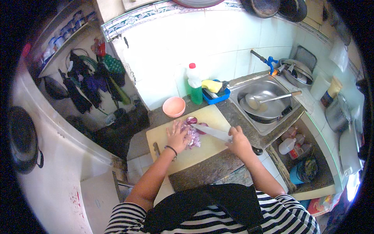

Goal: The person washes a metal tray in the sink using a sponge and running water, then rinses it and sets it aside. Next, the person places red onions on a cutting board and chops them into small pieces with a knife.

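My right hand (240, 143) grips a kitchen knife (213, 133), its black handle end showing behind the wrist. The blade points left across a pale cutting board (214, 117), its tip near a pile of chopped red onion (193, 138). My left hand (177, 137) rests with spread fingers at the pile's left side; whether bits lie under the palm is hidden. Just beyond the blade sits a purple onion piece (191, 120). Another red onion piece (203, 128) lies partly behind the blade. The board's slotted handle is at its left end.
Behind the board stand a pink bowl (174, 107), a bottle of green liquid (196, 90) and a blue basket (217, 98) with a yellow sponge (211, 86). Right of them, a steel sink (264, 79) holds a pan (264, 108) and ladle (254, 102) under a blue-handled faucet (271, 63).
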### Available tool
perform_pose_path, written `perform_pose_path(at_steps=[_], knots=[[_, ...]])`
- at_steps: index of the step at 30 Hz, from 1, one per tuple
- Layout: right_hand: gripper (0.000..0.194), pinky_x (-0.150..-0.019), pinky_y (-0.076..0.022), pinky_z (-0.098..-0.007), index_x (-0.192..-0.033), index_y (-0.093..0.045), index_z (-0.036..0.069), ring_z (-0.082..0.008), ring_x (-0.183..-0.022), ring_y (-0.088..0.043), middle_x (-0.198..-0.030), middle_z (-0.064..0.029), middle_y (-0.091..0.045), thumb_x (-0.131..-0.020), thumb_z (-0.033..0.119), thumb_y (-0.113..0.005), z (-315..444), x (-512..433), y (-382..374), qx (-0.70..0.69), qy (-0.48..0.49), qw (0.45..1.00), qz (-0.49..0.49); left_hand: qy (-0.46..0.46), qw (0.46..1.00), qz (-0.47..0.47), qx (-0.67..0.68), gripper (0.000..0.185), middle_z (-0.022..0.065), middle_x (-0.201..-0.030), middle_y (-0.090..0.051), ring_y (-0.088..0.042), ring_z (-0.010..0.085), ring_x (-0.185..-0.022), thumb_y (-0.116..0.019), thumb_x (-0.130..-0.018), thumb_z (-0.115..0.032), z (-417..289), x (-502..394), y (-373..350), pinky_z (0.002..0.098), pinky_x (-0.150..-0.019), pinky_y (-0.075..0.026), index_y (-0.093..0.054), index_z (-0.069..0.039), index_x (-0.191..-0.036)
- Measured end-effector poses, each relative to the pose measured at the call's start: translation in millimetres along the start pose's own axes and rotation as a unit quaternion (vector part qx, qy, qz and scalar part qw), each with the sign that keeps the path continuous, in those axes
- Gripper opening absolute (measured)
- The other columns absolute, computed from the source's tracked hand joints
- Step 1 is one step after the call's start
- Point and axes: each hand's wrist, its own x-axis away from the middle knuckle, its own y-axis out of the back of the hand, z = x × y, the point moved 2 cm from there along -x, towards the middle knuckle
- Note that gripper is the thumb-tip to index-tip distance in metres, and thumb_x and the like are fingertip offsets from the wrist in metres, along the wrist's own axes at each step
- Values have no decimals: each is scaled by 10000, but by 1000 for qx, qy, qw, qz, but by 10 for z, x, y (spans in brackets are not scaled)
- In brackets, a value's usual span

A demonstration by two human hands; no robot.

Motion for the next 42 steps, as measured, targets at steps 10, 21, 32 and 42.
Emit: perform_pose_path(at_steps=[10, 21, 32, 42], knots=[[167, -675, -478, -380, -777, -606, 10, -309, -745, -601, -761, -164, -604, -660, 119, -654, -437, 431, 373, -52, -52, 995, 73, -118, 988, 67, -71, 412, 83, -1145, -556, -476, 279, -1066, -615, -741, -391, -578, -840, 97, 445, -859, -306, -576, -194, -1101], [135, -688, -478, -410, -792, -602, 18, -340, -773, -604, -794, -182, -619, -693, 110, -600, -102, 155, -568, -95, 72, 979, 166, -183, 975, 109, -66, 545, 108, -990, -581, -513, 325, -999, -738, -529, -332, -608, -1124, 501, 453, -863, -358, -592, -198, -1037], [163, -685, -469, -433, -802, -581, 2, -374, -736, -596, -756, -214, -607, -720, 141, -606, 309, -194, -811, -80, 20, 987, 138, 60, 992, 90, 66, 512, 180, -968, -550, -549, 360, -914, -752, -530, -261, 504, 194, 748, 417, -819, -455, -600, -104, -993], [168, -676, -461, -431, -806, -559, -11, -381, -761, -594, -761, -231, -598, -743, 139, -603, 465, -30, -1013, -84, -3, 986, 147, 114, 987, 32, 111, 596, 189, -998, -549, -520, 358, -966, -776, -550, -238, 564, 683, 343, 411, -867, -412, -510, -71, -1057]])
